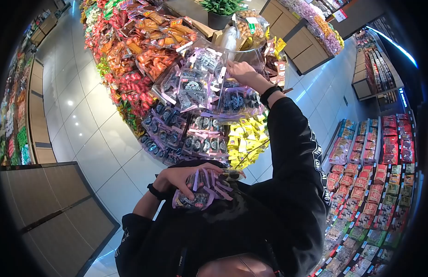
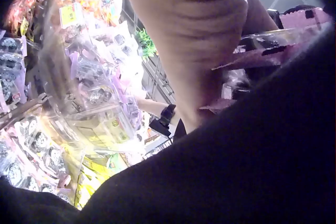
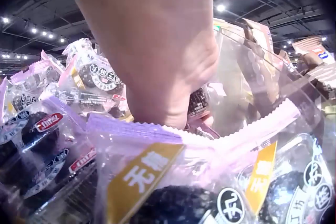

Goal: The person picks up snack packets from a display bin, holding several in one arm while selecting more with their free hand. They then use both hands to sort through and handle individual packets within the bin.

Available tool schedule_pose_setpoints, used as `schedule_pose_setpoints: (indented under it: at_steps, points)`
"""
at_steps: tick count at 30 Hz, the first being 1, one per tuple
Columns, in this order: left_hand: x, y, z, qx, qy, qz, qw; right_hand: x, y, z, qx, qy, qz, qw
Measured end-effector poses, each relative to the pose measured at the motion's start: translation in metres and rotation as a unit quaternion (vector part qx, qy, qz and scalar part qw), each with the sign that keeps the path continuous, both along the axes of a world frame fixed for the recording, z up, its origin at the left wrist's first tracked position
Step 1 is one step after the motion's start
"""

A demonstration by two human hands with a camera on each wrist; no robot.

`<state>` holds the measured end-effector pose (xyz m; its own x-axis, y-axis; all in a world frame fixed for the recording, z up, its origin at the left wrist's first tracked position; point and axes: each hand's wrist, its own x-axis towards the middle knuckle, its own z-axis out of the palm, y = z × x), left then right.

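Note:
My left hand [image 1: 172, 179] holds several small clear snack packets [image 1: 205, 190] with purple edges and dark contents against the front of a black top. Its fingers spread over and around them. In the left wrist view that hand [image 2: 194, 29] fills the top, and pink packet edges [image 2: 262, 58] show beside it. My right hand [image 1: 244, 73] reaches over the heap of larger purple-edged packs [image 1: 195, 87]. In the right wrist view the hand [image 3: 163, 77] points down behind the near packs [image 3: 147, 182], its fingers around a small dark packet [image 3: 197, 103], partly hidden.
Orange-red snack packs [image 1: 163, 41] fill the display's left side, and yellow packets [image 1: 248, 141] lie at its near right. A clear divider [image 3: 262, 61] rises beside the right hand. A potted plant [image 1: 219, 11] stands at the back. Stocked shelves [image 1: 375, 184] run along the right.

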<state>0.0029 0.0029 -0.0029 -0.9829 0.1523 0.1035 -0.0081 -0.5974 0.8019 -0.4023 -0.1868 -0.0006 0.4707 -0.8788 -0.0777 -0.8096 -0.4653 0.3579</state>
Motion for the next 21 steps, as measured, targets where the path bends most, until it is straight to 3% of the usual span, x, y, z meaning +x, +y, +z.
schedule_pose_setpoints:
  at_steps: [2, 6, 7, 9, 12, 19, 21]
  points:
    - [0.003, 0.000, 0.003, 0.006, -0.014, 0.000, 1.000, -0.007, -0.006, -0.008, 0.023, 0.034, -0.040, 0.998]
    - [0.006, 0.001, 0.000, -0.005, -0.009, 0.012, 1.000, 0.000, -0.001, 0.017, 0.044, -0.027, -0.087, 0.995]
    - [0.006, 0.002, 0.002, 0.015, -0.019, 0.011, 1.000, 0.000, -0.001, 0.015, 0.044, -0.027, -0.087, 0.995]
    - [0.005, 0.002, 0.003, 0.035, -0.028, 0.010, 0.999, 0.000, -0.008, 0.009, 0.071, -0.053, -0.180, 0.980]
    - [0.003, -0.001, 0.002, 0.016, -0.015, 0.005, 1.000, 0.000, -0.014, -0.001, 0.083, -0.040, -0.194, 0.977]
    - [0.002, -0.002, 0.001, 0.011, -0.012, 0.004, 1.000, -0.004, -0.015, -0.002, 0.077, -0.029, -0.152, 0.985]
    - [0.004, -0.001, 0.001, -0.003, -0.002, 0.014, 1.000, -0.016, -0.010, -0.002, 0.020, -0.079, -0.074, 0.994]
